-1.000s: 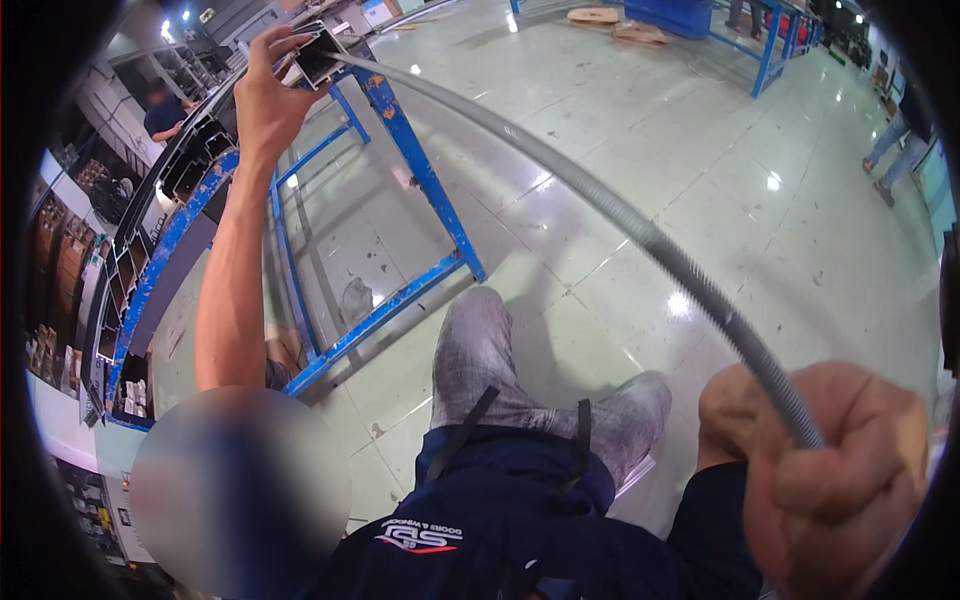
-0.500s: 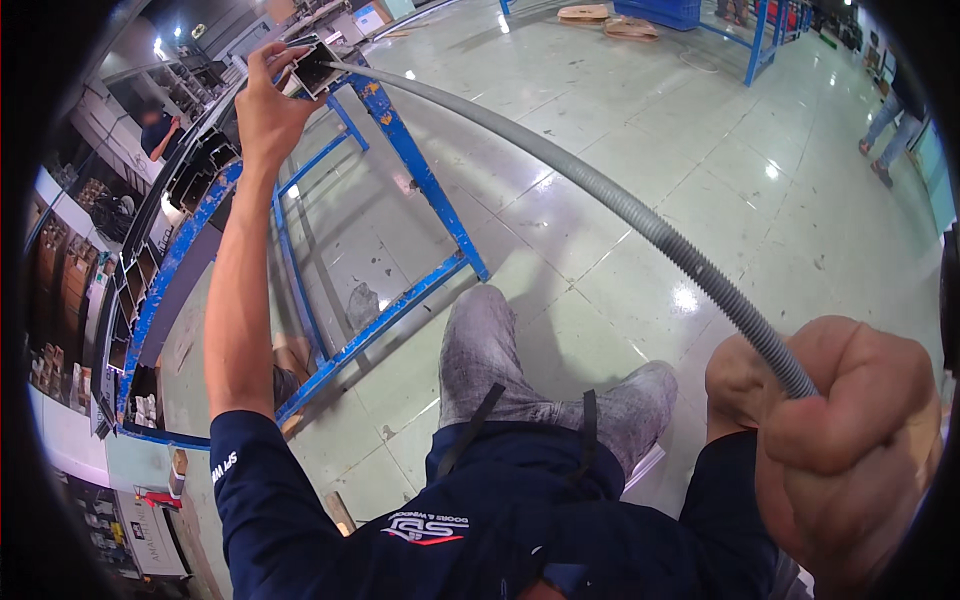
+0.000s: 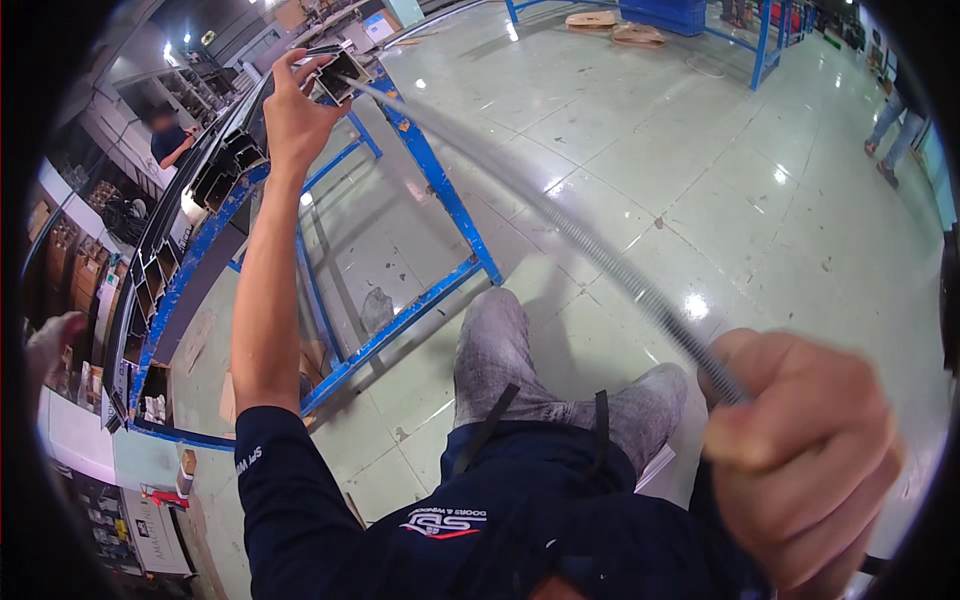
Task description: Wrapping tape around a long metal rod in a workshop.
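While the left hand (image 3: 295, 110) grips the profile (image 3: 340, 72) end on the blue rack (image 3: 440, 190), the right hand (image 3: 800, 460) is closed on the strip (image 3: 600, 262); feeding it straight needs steady tension.

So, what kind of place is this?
Probably a factory floor for metal frames: a blue rack loaded with long metal profiles, a wide tiled floor, and the left hand and right hand feeding a grey strip into one profile.
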`<state>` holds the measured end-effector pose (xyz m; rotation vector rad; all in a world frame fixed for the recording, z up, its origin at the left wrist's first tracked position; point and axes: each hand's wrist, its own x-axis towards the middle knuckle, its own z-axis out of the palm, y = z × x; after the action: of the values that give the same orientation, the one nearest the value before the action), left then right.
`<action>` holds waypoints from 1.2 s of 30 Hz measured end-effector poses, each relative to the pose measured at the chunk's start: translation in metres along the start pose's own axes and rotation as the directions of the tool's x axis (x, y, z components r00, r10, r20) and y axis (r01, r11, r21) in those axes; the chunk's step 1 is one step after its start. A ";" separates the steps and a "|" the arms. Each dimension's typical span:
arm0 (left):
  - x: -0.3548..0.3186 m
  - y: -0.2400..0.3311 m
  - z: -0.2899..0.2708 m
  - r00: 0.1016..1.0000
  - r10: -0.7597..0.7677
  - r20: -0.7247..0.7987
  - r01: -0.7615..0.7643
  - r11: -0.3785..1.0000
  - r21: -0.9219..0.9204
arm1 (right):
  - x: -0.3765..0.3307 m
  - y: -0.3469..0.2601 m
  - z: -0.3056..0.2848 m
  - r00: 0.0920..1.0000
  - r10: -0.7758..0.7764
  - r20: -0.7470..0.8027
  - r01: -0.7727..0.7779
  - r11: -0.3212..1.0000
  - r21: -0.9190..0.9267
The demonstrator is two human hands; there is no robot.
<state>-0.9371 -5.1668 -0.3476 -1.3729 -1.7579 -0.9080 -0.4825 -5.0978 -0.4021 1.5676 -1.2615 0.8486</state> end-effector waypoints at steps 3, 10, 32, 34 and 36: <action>-0.006 0.012 -0.006 0.995 -0.004 0.099 0.021 0.986 -0.168 | 0.006 0.002 -0.010 0.968 0.058 -0.244 -0.150 0.913 -0.380; 0.011 0.001 -0.013 0.991 -0.097 0.091 0.110 0.983 -0.147 | -0.009 -0.022 -0.020 0.947 0.240 -0.214 -0.306 0.876 -0.373; 0.004 0.026 -0.010 0.997 -0.081 0.006 0.077 0.971 0.227 | 0.022 -0.111 0.017 0.651 0.526 -0.547 -0.737 0.264 -0.623; 0.006 0.029 -0.007 0.997 -0.078 0.004 0.076 0.979 0.191 | 0.029 -0.111 0.023 0.638 0.522 -0.565 -0.750 0.257 -0.609; 0.005 0.027 -0.004 0.997 -0.076 -0.002 0.076 0.988 0.137 | 0.037 -0.110 0.024 0.646 0.546 -0.533 -0.734 0.255 -0.629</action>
<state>-0.9113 -5.1628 -0.3383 -1.2274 -1.8500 -0.8096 -0.3680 -5.1271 -0.4025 0.1094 -1.8151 0.6867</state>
